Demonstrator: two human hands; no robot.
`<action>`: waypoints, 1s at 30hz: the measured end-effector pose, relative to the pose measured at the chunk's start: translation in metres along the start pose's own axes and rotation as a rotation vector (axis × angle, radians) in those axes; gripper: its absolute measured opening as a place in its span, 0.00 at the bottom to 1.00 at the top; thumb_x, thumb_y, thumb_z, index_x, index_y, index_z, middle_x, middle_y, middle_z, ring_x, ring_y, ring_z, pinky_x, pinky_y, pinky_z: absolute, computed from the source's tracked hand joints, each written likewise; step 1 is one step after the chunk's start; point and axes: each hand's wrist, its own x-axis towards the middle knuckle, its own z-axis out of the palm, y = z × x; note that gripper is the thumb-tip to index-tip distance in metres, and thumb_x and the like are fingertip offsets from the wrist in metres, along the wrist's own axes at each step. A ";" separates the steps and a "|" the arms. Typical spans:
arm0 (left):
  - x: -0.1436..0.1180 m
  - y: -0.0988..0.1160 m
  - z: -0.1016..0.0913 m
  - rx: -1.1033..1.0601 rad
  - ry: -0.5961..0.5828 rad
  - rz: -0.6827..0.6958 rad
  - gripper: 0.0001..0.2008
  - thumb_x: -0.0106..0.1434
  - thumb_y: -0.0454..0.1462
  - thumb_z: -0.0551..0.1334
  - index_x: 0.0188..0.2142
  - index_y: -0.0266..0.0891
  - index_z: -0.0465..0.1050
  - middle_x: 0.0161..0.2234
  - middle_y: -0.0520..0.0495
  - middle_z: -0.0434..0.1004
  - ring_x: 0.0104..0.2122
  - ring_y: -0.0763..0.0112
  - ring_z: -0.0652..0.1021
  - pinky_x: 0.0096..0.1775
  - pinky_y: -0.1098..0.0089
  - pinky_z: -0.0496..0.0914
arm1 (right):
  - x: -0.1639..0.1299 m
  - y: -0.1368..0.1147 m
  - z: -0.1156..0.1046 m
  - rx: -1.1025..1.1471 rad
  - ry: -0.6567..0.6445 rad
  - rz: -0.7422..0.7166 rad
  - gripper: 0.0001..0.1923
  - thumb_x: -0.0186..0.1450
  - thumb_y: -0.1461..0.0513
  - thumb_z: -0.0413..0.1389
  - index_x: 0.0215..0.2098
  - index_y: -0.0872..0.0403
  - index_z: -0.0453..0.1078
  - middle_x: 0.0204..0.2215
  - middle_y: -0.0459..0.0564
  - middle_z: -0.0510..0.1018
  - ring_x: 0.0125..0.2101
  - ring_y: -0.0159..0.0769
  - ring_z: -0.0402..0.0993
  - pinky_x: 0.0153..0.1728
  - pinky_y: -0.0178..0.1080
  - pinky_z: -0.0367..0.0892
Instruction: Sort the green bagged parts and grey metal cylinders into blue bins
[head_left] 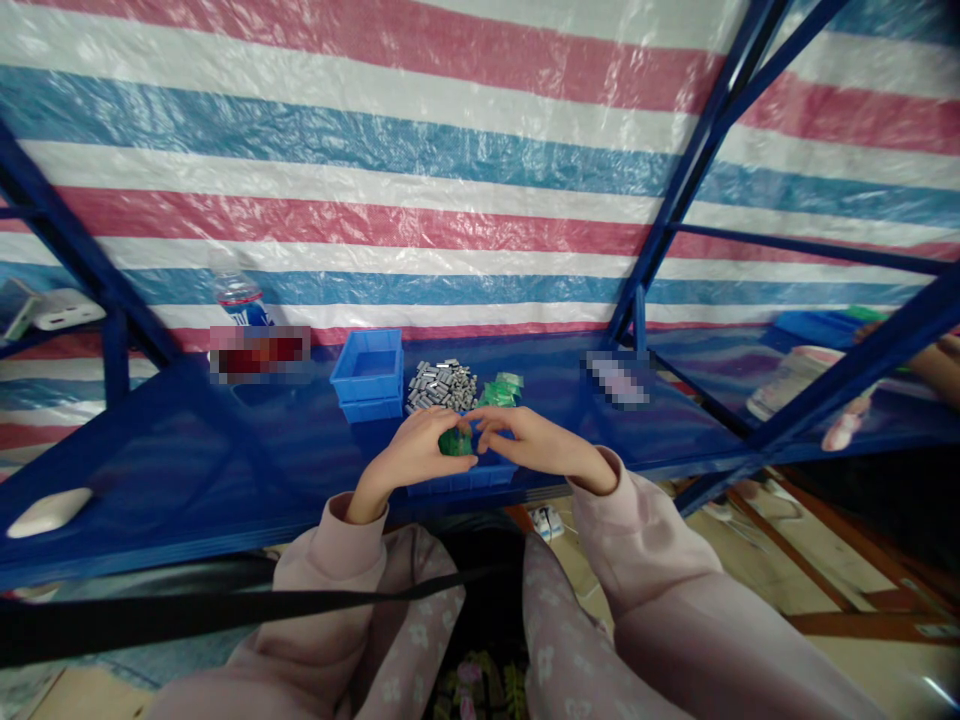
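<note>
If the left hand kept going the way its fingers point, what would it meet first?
The left hand points right, at the green part it already touches; just past that come the fingertips of the right hand. Depth is hard to judge here.

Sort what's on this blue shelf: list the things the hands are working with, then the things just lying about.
In use:
- green piece, held between left hand and right hand
- pile of grey pieces
- green pieces
- blue tray under the hands

Lying about:
- stacked blue bins
- water bottle
- white mouse
</note>
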 end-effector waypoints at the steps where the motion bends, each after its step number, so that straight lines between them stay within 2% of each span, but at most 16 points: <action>1: 0.000 0.000 0.000 -0.013 -0.003 0.004 0.15 0.57 0.48 0.65 0.39 0.42 0.74 0.38 0.49 0.77 0.41 0.61 0.75 0.44 0.65 0.65 | 0.001 0.002 -0.005 -0.049 0.058 0.004 0.19 0.65 0.69 0.50 0.53 0.55 0.69 0.34 0.47 0.82 0.35 0.35 0.78 0.41 0.39 0.70; 5: -0.001 0.001 -0.001 -0.024 -0.003 -0.013 0.14 0.56 0.47 0.66 0.39 0.44 0.74 0.39 0.50 0.77 0.43 0.62 0.75 0.46 0.65 0.65 | 0.010 0.023 -0.027 -0.297 0.350 0.083 0.18 0.64 0.70 0.49 0.50 0.55 0.72 0.40 0.53 0.81 0.41 0.40 0.78 0.46 0.42 0.69; 7: -0.001 0.002 -0.001 -0.017 -0.003 -0.020 0.14 0.56 0.47 0.66 0.38 0.44 0.74 0.38 0.50 0.77 0.42 0.62 0.75 0.45 0.65 0.64 | 0.016 0.037 -0.036 -0.385 0.408 0.137 0.19 0.63 0.72 0.49 0.48 0.56 0.73 0.42 0.54 0.81 0.44 0.41 0.77 0.49 0.43 0.68; 10: -0.001 0.003 -0.001 -0.015 -0.005 -0.017 0.14 0.57 0.47 0.65 0.39 0.43 0.73 0.39 0.50 0.77 0.42 0.62 0.74 0.45 0.65 0.64 | 0.022 0.059 -0.043 -0.477 0.382 0.217 0.20 0.61 0.74 0.48 0.48 0.57 0.74 0.46 0.56 0.80 0.48 0.42 0.76 0.52 0.43 0.67; 15: -0.001 0.002 -0.002 -0.014 -0.009 -0.017 0.14 0.57 0.47 0.65 0.39 0.43 0.73 0.39 0.49 0.77 0.42 0.62 0.74 0.45 0.64 0.64 | 0.027 0.089 -0.037 -0.583 0.257 0.300 0.32 0.58 0.77 0.47 0.60 0.60 0.64 0.59 0.59 0.70 0.59 0.43 0.66 0.58 0.44 0.62; 18: -0.002 0.002 -0.002 -0.020 -0.006 -0.017 0.13 0.57 0.47 0.65 0.39 0.43 0.73 0.39 0.50 0.77 0.43 0.62 0.74 0.45 0.64 0.64 | 0.029 0.098 -0.030 -0.595 0.196 0.314 0.35 0.57 0.78 0.47 0.62 0.58 0.62 0.61 0.58 0.67 0.61 0.42 0.64 0.59 0.42 0.61; 23: -0.002 0.002 -0.002 -0.025 -0.002 -0.009 0.13 0.57 0.47 0.65 0.39 0.43 0.73 0.39 0.50 0.77 0.43 0.62 0.74 0.45 0.65 0.64 | 0.032 0.099 -0.029 -0.639 0.133 0.383 0.32 0.61 0.75 0.48 0.61 0.51 0.64 0.55 0.54 0.75 0.53 0.43 0.74 0.53 0.42 0.66; 26: -0.002 0.003 -0.002 -0.021 -0.005 -0.016 0.13 0.58 0.47 0.65 0.39 0.43 0.73 0.39 0.50 0.77 0.43 0.62 0.74 0.46 0.65 0.64 | 0.033 0.095 -0.032 -0.682 0.140 0.457 0.27 0.62 0.73 0.49 0.58 0.51 0.69 0.51 0.56 0.78 0.50 0.46 0.75 0.51 0.44 0.66; 30: -0.001 0.004 -0.002 -0.018 -0.011 -0.030 0.13 0.57 0.46 0.66 0.39 0.43 0.73 0.39 0.50 0.77 0.43 0.63 0.74 0.46 0.65 0.64 | 0.035 0.091 -0.034 -0.713 0.174 0.542 0.21 0.64 0.70 0.51 0.53 0.55 0.72 0.48 0.59 0.79 0.49 0.47 0.75 0.48 0.41 0.66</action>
